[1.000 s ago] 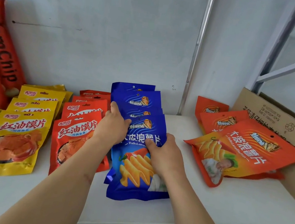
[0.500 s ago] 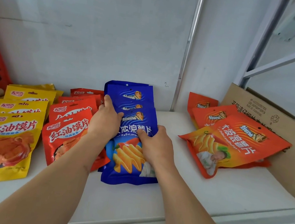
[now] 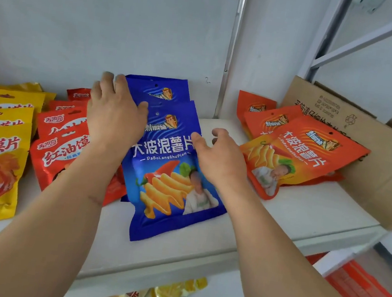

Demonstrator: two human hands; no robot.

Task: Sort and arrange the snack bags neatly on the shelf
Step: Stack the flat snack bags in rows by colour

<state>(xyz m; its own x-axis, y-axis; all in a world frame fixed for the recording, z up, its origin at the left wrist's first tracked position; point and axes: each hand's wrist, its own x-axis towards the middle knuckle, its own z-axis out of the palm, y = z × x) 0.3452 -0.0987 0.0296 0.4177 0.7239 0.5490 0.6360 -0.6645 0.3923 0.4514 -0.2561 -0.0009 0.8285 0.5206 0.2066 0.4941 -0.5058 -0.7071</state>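
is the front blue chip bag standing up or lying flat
Lying flat. The front blue bag rests face up on the shelf, overlapping the blue bags behind it, printed front fully visible.

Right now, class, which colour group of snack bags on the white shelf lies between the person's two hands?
The blue snack bags: left hand on their left edge, right hand at their right; red, yellow and orange bags lie outside.

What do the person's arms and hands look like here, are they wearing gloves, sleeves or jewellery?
Both hands, the left hand and the right hand, are bare: no gloves, rings, watch or bracelets show. Both forearms are uncovered as far as the frame reaches, with no sleeve in view. The left forearm bears a small mark near the wrist.
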